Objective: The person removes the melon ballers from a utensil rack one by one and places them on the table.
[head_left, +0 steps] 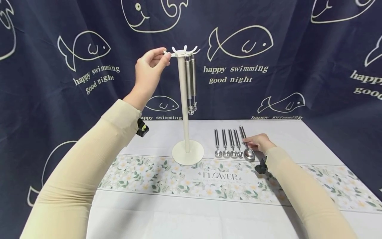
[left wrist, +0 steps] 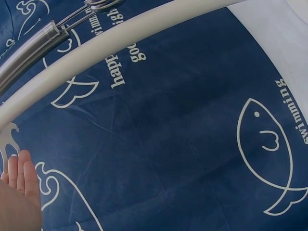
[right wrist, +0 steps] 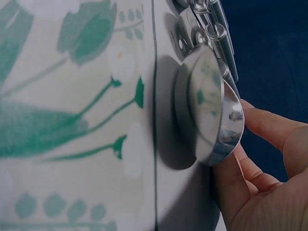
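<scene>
At the top of a cream-coloured utensil stand (head_left: pixel 183 99), my left hand (head_left: pixel 150 68) pinches one of its hooks between thumb and fingers. Two steel utensils (head_left: pixel 191 79) with long handles and small round heads hang from hooks on the stand's right side. On the table my right hand (head_left: pixel 259 142) grips the handle of a large steel scoop (head_left: pixel 249 154). Its deep, shiny bowl (right wrist: pixel 207 106) faces the camera in the right wrist view, with thumb and fingers behind it. In the left wrist view, the fingers (left wrist: pixel 19 175) touch the hook's end.
Several smaller steel scoops (head_left: pixel 226 153) lie in a row just left of the large one. The stand's round base (head_left: pixel 179 156) rests partly on a floral runner (head_left: pixel 134 172) across the white table (head_left: pixel 149 212). A dark blue curtain (head_left: pixel 238 99) with fish drawings hangs behind.
</scene>
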Motion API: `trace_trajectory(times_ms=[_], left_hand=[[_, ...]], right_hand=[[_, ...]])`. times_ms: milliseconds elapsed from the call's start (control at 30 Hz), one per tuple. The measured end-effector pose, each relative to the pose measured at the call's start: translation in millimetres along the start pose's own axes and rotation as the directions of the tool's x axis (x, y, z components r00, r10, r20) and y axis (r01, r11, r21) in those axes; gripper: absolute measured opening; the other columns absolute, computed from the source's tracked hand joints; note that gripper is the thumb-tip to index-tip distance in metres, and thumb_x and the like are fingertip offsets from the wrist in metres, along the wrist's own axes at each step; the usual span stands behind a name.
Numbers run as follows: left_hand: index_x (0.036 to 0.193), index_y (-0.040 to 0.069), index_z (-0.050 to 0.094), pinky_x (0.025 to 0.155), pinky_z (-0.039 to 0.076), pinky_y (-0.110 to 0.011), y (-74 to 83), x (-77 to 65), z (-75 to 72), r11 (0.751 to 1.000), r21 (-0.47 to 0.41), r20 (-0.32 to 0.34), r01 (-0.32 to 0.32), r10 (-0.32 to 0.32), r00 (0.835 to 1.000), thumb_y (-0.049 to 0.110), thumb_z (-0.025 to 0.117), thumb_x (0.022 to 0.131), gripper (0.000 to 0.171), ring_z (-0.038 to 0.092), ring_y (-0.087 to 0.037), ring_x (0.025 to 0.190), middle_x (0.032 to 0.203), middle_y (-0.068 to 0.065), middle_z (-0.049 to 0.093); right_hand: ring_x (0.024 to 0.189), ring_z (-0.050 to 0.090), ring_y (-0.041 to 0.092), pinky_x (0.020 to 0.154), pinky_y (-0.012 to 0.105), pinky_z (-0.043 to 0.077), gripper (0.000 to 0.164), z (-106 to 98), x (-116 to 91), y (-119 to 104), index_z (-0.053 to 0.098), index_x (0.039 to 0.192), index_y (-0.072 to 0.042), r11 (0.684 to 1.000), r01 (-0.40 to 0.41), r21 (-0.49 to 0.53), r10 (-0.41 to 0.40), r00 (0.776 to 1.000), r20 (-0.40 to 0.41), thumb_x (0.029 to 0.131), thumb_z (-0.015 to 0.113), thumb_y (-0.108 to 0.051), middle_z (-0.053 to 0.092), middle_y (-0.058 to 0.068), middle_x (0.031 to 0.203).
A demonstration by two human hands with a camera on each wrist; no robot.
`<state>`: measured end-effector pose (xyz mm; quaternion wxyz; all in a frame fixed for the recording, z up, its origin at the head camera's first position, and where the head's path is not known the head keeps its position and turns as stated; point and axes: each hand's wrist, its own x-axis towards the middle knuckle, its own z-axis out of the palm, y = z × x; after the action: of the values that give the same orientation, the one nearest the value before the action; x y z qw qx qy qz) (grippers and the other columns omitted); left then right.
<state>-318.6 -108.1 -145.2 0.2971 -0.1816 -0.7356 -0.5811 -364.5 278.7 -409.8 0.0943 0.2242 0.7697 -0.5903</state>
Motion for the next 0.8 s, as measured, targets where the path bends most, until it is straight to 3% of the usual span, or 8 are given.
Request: trace_trajectory(times_ms=[67, 200, 367, 533, 667, 800], left_hand=[[0.122, 0.007, 0.065, 0.090, 0.051, -0.021, -0.9, -0.1, 1.1, 1.000, 0.003, 0.005, 0.001, -0.001, 1.000, 0.026, 0.069, 0.090, 0.037, 0.068, -0.009, 0.088, 0.098, -0.001, 0.069], [0.122, 0.008, 0.065, 0.090, 0.051, -0.020, -2.4, 1.9, 1.5, 1.000, 0.012, 0.005, 0.001, -0.001, 1.000, 0.026, 0.069, 0.091, 0.037, 0.068, -0.010, 0.089, 0.101, -0.003, 0.070], [0.123, 0.008, 0.064, 0.090, 0.050, -0.020, -1.0, 5.0, 0.4, 1.000, 0.029, 0.008, 0.000, 0.000, 1.000, 0.027, 0.069, 0.091, 0.038, 0.068, -0.011, 0.091, 0.100, 0.000, 0.069], [0.123, 0.009, 0.064, 0.089, 0.050, -0.020, 3.5, 3.7, -0.1, 0.999, 0.041, 0.008, 0.007, -0.007, 1.000, 0.028, 0.069, 0.091, 0.038, 0.067, -0.007, 0.089, 0.100, 0.001, 0.069], [0.123, 0.009, 0.064, 0.089, 0.050, -0.020, 4.2, 2.0, 0.6, 0.999, 0.042, 0.007, 0.008, -0.008, 1.000, 0.028, 0.069, 0.091, 0.038, 0.067, -0.007, 0.088, 0.100, 0.001, 0.068], [0.124, 0.009, 0.064, 0.089, 0.050, -0.020, 2.2, 0.6, 0.9, 0.999, 0.044, 0.005, 0.010, -0.010, 1.000, 0.029, 0.068, 0.091, 0.039, 0.067, -0.007, 0.088, 0.103, -0.001, 0.068]], right_hand=[[0.056, 0.059, 0.005, 0.059, 0.021, 0.056, 0.033, 0, 2, 2, 0.056, 0.112, 0.003, 1.000, -0.003, -0.013, 0.003, 1.000, 0.001, 0.085, 0.073, -0.008, 0.060, -0.007, 0.059], [0.057, 0.060, 0.005, 0.063, 0.022, 0.057, 0.056, 0, 8, 3, 0.050, 0.128, 0.008, 0.999, -0.019, -0.029, 0.018, 1.000, -0.023, 0.082, 0.077, -0.010, 0.060, -0.006, 0.060], [0.060, 0.062, 0.009, 0.066, 0.027, 0.058, 0.065, -6, 15, 3, 0.053, 0.124, 0.009, 1.000, 0.000, -0.018, 0.000, 1.000, 0.013, 0.073, 0.085, -0.015, 0.062, -0.004, 0.062], [0.062, 0.063, 0.008, 0.065, 0.027, 0.058, 0.052, -12, 9, 4, 0.059, 0.114, 0.005, 0.999, 0.036, -0.014, -0.035, 0.997, 0.075, 0.076, 0.084, -0.020, 0.064, -0.005, 0.063], [0.061, 0.064, 0.005, 0.064, 0.023, 0.058, 0.044, -13, -2, 4, 0.056, 0.119, 0.004, 0.999, 0.033, 0.003, -0.033, 0.996, 0.085, 0.086, 0.074, -0.017, 0.066, -0.006, 0.063], [0.059, 0.066, 0.007, 0.065, 0.024, 0.059, 0.031, -18, -11, 5, 0.056, 0.113, 0.004, 0.996, 0.008, 0.089, -0.017, 0.995, 0.103, 0.091, 0.068, -0.013, 0.067, -0.001, 0.064]])
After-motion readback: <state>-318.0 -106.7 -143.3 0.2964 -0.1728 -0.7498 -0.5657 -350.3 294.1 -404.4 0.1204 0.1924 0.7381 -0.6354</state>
